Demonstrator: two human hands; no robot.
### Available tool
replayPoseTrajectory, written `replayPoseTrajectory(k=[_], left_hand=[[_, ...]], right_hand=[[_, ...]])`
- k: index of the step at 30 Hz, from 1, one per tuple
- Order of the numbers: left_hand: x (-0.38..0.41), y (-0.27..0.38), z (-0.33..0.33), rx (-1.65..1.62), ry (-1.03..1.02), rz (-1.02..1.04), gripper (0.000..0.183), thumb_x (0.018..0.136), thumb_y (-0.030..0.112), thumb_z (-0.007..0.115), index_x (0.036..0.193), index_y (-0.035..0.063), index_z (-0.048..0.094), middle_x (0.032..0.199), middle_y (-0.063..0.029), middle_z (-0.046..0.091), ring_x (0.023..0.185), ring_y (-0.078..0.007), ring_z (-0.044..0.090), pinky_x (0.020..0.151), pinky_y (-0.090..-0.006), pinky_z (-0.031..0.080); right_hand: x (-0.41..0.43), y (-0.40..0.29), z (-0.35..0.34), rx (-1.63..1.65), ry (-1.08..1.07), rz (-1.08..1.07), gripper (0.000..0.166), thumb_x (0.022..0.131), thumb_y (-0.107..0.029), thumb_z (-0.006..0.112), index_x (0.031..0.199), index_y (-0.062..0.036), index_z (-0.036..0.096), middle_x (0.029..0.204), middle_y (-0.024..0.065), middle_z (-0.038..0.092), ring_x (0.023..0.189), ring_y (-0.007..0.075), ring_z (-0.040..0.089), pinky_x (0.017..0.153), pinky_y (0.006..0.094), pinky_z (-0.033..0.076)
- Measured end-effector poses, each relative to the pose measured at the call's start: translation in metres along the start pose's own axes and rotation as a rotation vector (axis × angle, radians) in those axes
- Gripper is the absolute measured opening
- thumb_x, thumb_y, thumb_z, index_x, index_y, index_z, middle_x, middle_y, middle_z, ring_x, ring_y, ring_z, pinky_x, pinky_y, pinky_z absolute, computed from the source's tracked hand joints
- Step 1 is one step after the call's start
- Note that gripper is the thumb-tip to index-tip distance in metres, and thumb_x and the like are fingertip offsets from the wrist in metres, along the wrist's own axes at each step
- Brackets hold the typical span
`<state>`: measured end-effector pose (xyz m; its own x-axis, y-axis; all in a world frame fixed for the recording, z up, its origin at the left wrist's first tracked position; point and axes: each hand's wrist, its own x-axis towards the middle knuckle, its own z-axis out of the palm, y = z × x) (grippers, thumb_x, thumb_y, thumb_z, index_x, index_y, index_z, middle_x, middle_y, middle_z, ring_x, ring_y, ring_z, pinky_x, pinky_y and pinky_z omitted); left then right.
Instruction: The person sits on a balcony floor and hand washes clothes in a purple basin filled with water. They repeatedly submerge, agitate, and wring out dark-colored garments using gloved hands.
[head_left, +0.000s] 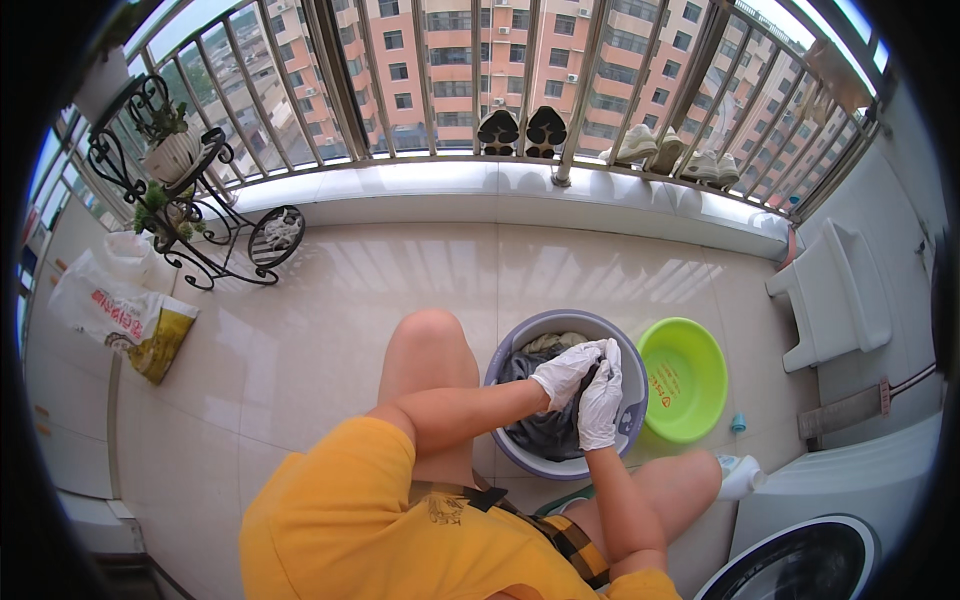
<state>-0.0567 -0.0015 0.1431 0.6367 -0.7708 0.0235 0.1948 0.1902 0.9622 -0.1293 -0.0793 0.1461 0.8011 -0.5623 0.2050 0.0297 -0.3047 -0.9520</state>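
A round basin with a grey-purple rim (555, 466) stands on the floor between my legs. Wet-looking dark grey cloth (541, 436) fills much of it, with a beige cloth (556, 342) at its far side. Thin white gloves cover both hands. My left hand (566, 373) reaches in from the left, and my right hand (601, 405) comes up from the near right. They meet above the basin, gripping a fold of the dark grey cloth between them. The palms and most fingertips are hidden.
Touching the basin's right is a lime-green basin (694, 382). A small blue cap (739, 423) and a white bottle (739, 478) lie near a front-loading washing machine (814, 480). A white plastic stool (832, 300) leans at right; a black plant stand (225, 247) stands left.
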Motion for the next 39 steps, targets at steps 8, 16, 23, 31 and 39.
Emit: replayPoseTrajectory(k=[8,16,23,31,39], left_hand=[[-0.006,-0.009,0.004,0.445,-0.182,0.031,0.041,0.099,0.019,0.035,0.136,0.0038,0.047,0.139,-0.0113,0.048,0.128,-0.0209,0.044,0.109,-0.0306,0.03],[-0.001,0.031,-0.006,-0.398,0.041,-0.202,0.039,0.1,0.023,0.039,0.134,0.0065,0.05,0.133,-0.0049,0.053,0.124,-0.0134,0.046,0.107,-0.029,0.032],[-0.003,0.033,0.005,-0.397,0.087,-0.113,0.049,0.092,0.017,0.062,0.136,0.0029,0.046,0.13,-0.0059,0.054,0.121,-0.0159,0.048,0.104,-0.0285,0.035],[0.004,-0.006,0.008,0.258,0.03,0.081,0.035,0.1,0.027,0.043,0.127,0.0072,0.053,0.127,-0.0074,0.055,0.117,-0.0168,0.048,0.105,-0.0294,0.034],[-0.006,0.014,0.025,-0.227,0.036,-0.302,0.04,0.102,0.03,0.039,0.13,0.0043,0.05,0.13,-0.0115,0.052,0.119,-0.0195,0.048,0.105,-0.0298,0.033]], right_hand=[[0.034,0.064,-0.033,0.64,0.05,0.606,0.043,0.101,-0.04,0.043,0.116,-0.0027,0.059,0.106,0.003,0.062,0.092,0.0138,0.058,0.084,0.0291,0.048],[0.021,-0.006,-0.027,0.494,-0.245,0.265,0.032,0.099,-0.024,0.047,0.121,-0.003,0.059,0.118,0.0062,0.061,0.11,0.015,0.055,0.099,0.0315,0.041],[0.02,-0.024,-0.023,0.465,-0.065,0.173,0.039,0.104,-0.027,0.038,0.123,0.0019,0.057,0.12,0.0106,0.061,0.11,0.0174,0.056,0.098,0.0326,0.042],[-0.009,-0.073,-0.008,-0.041,-0.062,-0.112,0.039,0.1,-0.011,0.043,0.137,0.0017,0.045,0.141,0.0128,0.047,0.13,0.0223,0.043,0.11,0.0338,0.031],[0.013,-0.006,-0.015,0.174,0.036,0.215,0.043,0.103,-0.02,0.04,0.139,0.004,0.041,0.141,0.0144,0.046,0.129,0.0228,0.044,0.11,0.0321,0.031]])
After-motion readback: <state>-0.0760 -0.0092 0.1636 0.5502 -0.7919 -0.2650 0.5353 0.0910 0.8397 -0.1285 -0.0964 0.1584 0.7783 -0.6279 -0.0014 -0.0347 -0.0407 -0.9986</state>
